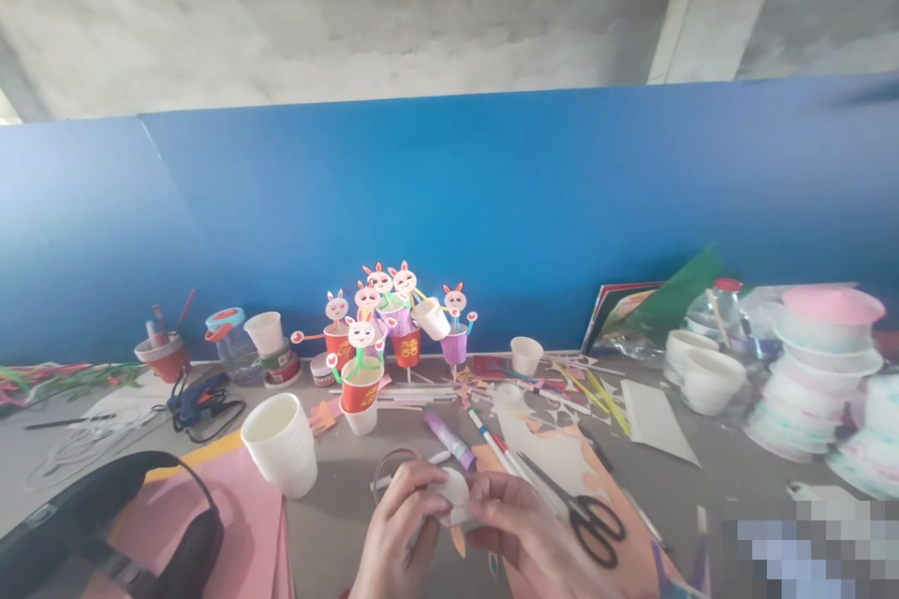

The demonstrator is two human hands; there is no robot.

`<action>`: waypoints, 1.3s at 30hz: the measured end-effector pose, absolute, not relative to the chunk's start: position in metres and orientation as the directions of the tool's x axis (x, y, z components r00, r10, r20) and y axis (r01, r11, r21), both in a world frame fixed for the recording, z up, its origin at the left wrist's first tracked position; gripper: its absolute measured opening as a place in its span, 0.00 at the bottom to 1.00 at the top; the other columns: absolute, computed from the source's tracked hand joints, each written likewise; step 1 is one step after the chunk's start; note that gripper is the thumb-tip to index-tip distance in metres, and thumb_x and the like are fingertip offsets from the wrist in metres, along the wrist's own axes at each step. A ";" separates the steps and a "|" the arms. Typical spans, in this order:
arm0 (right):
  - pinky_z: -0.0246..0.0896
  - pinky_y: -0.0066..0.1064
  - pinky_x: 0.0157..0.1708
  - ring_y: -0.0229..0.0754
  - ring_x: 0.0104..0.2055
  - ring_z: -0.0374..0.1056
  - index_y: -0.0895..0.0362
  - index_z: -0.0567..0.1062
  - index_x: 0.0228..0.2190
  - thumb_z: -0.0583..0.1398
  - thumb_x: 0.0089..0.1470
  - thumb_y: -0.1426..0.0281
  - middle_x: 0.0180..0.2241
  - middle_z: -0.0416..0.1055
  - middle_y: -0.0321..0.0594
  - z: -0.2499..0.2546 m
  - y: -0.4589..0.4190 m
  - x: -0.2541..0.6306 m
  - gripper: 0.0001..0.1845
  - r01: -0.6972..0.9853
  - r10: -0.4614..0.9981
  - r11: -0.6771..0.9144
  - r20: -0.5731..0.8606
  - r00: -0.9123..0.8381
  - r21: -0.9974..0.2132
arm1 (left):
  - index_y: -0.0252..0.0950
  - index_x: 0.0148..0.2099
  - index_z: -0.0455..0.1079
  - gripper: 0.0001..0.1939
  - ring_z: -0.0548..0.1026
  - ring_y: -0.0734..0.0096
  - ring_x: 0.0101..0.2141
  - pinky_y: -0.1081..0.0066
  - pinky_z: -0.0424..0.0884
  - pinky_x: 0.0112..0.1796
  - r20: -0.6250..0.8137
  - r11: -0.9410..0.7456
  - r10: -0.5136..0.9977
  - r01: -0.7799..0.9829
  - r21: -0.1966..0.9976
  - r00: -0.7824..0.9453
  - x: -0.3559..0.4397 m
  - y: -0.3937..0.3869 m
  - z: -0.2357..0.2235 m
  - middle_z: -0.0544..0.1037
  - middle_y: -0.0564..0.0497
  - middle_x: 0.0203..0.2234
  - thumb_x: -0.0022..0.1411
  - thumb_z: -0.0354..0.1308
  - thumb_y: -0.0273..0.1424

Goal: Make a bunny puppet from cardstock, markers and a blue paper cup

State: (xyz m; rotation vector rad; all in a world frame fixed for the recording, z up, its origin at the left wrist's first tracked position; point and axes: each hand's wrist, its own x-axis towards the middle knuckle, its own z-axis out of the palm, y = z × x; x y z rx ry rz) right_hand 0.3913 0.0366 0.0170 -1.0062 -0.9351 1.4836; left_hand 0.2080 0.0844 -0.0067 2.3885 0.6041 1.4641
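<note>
Low in the middle of the head view, a small white paper disc is held between my two hands. My left hand pinches its left side. The fingers of my right hand close on its right edge. A small pale orange piece shows just beneath the disc. Beyond my hands lie a purple glue stick and a white marker. Black-handled scissors rest on orange paper to the right of my right hand. Several rabbit-faced paper cup figures stand farther back.
A stack of white cups stands on the left, by pink paper and black headphones. A blue glue gun lies behind them. Painted paper bowls are piled at right. A blue partition borders the table's back.
</note>
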 end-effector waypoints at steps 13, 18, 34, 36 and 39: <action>0.69 0.37 0.37 0.46 0.30 0.73 0.56 0.78 0.23 0.71 0.45 0.57 0.24 0.73 0.37 0.012 0.041 0.395 0.16 -0.260 0.990 -0.128 -0.106 -0.097 -0.957 | 0.39 0.44 0.65 0.13 0.77 0.64 0.42 0.67 0.74 0.42 0.769 -0.884 0.464 0.170 0.435 0.439 0.209 0.084 -0.010 0.78 0.44 0.41 0.64 0.53 0.16; 0.69 0.36 0.37 0.45 0.32 0.74 0.57 0.77 0.26 0.69 0.49 0.57 0.25 0.75 0.37 0.004 0.044 0.398 0.16 -0.213 0.988 -0.116 -0.092 -0.120 -0.970 | 0.39 0.45 0.66 0.13 0.77 0.63 0.42 0.66 0.74 0.42 0.773 -0.887 0.458 0.163 0.433 0.439 0.209 0.084 -0.009 0.78 0.44 0.41 0.64 0.52 0.16; 0.72 0.37 0.37 0.41 0.36 0.74 0.60 0.75 0.40 0.61 0.63 0.64 0.38 0.76 0.38 -0.024 0.049 0.404 0.11 -0.128 0.980 -0.071 -0.045 -0.193 -0.989 | 0.39 0.44 0.67 0.12 0.77 0.62 0.42 0.65 0.74 0.42 0.759 -0.878 0.478 0.220 0.425 0.442 0.208 0.083 -0.010 0.78 0.43 0.42 0.64 0.52 0.18; 0.72 0.37 0.37 0.40 0.35 0.74 0.60 0.75 0.39 0.61 0.63 0.64 0.37 0.76 0.38 -0.024 0.049 0.404 0.11 -0.124 0.981 -0.063 -0.039 -0.191 -0.990 | 0.39 0.44 0.66 0.13 0.76 0.63 0.42 0.66 0.74 0.42 0.763 -0.887 0.462 0.218 0.408 0.451 0.208 0.084 -0.010 0.78 0.43 0.42 0.64 0.52 0.17; 0.72 0.36 0.37 0.40 0.35 0.74 0.60 0.76 0.38 0.61 0.63 0.63 0.36 0.76 0.37 -0.023 0.049 0.404 0.11 -0.124 0.983 -0.051 -0.028 -0.180 -0.991 | 0.40 0.45 0.66 0.14 0.75 0.62 0.43 0.65 0.73 0.42 0.768 -0.902 0.431 0.218 0.372 0.474 0.207 0.085 -0.010 0.77 0.43 0.43 0.63 0.51 0.16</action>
